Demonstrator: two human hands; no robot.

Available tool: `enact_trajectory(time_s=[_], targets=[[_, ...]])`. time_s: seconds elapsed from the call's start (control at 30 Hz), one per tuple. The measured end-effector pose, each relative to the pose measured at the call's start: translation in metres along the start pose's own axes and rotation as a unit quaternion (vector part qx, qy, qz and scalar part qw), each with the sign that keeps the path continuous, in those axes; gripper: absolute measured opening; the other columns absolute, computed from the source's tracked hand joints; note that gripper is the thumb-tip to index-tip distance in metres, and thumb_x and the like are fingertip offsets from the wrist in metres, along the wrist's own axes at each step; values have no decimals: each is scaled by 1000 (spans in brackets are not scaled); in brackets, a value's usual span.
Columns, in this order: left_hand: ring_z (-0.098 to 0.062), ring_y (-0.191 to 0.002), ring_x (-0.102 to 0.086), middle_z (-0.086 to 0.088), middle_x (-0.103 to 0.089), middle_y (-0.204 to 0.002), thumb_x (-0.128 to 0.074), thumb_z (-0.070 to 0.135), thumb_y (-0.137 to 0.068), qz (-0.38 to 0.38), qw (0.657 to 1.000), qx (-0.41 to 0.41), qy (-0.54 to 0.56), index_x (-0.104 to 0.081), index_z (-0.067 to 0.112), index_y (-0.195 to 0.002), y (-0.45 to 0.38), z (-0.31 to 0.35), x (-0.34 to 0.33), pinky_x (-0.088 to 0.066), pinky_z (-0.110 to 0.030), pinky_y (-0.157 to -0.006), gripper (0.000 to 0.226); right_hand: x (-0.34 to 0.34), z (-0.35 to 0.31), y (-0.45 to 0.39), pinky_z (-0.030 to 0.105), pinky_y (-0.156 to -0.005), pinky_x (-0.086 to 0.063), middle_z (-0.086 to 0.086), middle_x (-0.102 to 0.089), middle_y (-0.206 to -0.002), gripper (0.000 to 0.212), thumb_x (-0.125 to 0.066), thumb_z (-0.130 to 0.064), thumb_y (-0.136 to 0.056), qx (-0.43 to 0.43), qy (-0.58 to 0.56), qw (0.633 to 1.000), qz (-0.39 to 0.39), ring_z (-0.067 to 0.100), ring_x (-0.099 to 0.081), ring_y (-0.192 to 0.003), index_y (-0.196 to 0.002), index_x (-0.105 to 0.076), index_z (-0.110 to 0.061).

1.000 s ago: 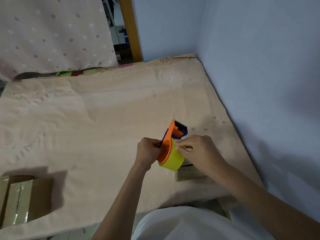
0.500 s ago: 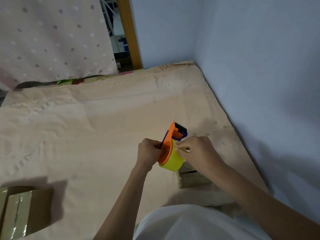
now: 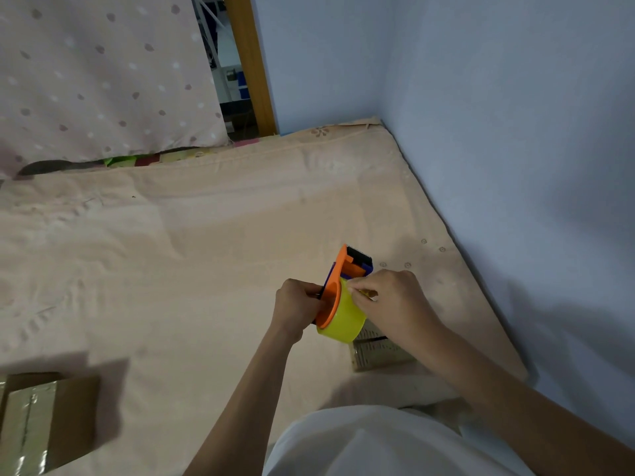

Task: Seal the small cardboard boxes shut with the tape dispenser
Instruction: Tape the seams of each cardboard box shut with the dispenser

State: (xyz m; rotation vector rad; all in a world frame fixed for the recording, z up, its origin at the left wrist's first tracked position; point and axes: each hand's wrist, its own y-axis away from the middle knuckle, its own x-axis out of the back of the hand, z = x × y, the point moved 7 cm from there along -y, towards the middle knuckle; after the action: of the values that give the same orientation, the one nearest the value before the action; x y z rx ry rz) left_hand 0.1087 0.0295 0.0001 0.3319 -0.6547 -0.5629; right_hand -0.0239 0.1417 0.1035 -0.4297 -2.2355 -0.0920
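An orange and blue tape dispenser [image 3: 338, 285] with a yellow tape roll [image 3: 343, 321] is held above the bed. My left hand [image 3: 297, 309] grips its handle from the left side. My right hand [image 3: 388, 304] pinches the tape's edge on top of the roll. Under my right wrist lies a small cardboard box [image 3: 376, 350], mostly hidden by the roll and my arm. A second cardboard box [image 3: 41, 420] with shiny tape along its top sits at the lower left.
A peach sheet covers the mattress [image 3: 171, 269]. A blue wall [image 3: 515, 166] runs along the right side and the back. A dotted pink cloth [image 3: 96, 73] hangs at the back left beside a wooden post [image 3: 252, 63].
The view has tilted slightly, showing more of the small box under my right wrist. Both hands stay on the dispenser, my right fingers still working at the tape's edge.
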Motion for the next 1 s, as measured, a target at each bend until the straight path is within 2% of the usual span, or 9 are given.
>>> enact_trajectory(time_s=[0.17,0.27,0.33,0.4,0.6,0.77,0.87,1.0], targets=[[-24,-74,-73,-7,-76,-85,-67,3,-85,0,1000,-10,-10,-80,13,-103,-1,6,9,-63,-37,-67,24,1,3,2,34,-94,-58,1,-72,-121,38,-74,-29,-88,-42,-62,997,-25,12,-69,-106,-123,-72,-15],[-25,-74,-73,-8,-76,-84,-67,3,-85,3,1000,-20,-17,-80,13,-101,0,9,9,-63,-42,-69,23,2,1,0,36,-93,-58,1,-73,-117,36,-77,-27,-85,-41,-57,997,-31,12,-69,-104,-118,-74,-15],[-25,-75,-73,-8,-76,-85,-67,3,-85,4,1000,-21,-18,-80,12,-102,1,10,9,-63,-42,-70,23,5,0,-3,29,-93,-57,0,-75,-113,31,-78,-25,-85,-37,-56,997,-24,8,-69,-101,-115,-76,-15],[-25,-76,-73,-8,-76,-87,-67,3,-86,-1,1000,-20,-18,-79,12,-105,2,11,10,-63,-41,-70,24,7,0,-4,23,-89,-56,-2,-75,-110,28,-77,-25,-86,-43,-57,997,-19,6,-69,-97,-112,-77,-16],[-24,-72,-72,-10,-75,-85,-68,1,-83,3,1000,-9,2,-79,10,-105,4,14,13,-61,-29,-59,26,11,-8,-6,35,-76,-60,0,-76,-93,14,-72,-27,-91,-20,-3,1000,-5,15,-69,-83,-101,-78,-18],[-21,-64,-69,-12,-74,-82,-67,-2,-82,-1,1000,6,19,-80,8,-103,4,15,12,-61,-29,-57,27,10,-26,-9,26,-62,-45,3,-62,-85,12,-61,-21,-97,-3,79,997,-26,17,-57,-74,-94,-68,-12],[-21,-63,-69,-12,-74,-82,-65,-4,-82,-1,1000,8,8,-80,9,-103,4,18,13,-60,-26,-54,28,4,-29,-11,28,-68,-42,8,-51,-93,12,-48,-15,-102,-1,87,994,-73,21,-53,-86,-97,-55,-6],[-28,-73,-73,-14,-75,-88,-65,-4,-81,-6,1000,5,-17,-79,11,-105,2,21,15,-59,-27,-55,31,-11,-21,-15,22,-72,-32,10,-46,-100,9,-39,-8,-104,-30,115,982,-147,23,-51,-102,-96,-42,-11]])
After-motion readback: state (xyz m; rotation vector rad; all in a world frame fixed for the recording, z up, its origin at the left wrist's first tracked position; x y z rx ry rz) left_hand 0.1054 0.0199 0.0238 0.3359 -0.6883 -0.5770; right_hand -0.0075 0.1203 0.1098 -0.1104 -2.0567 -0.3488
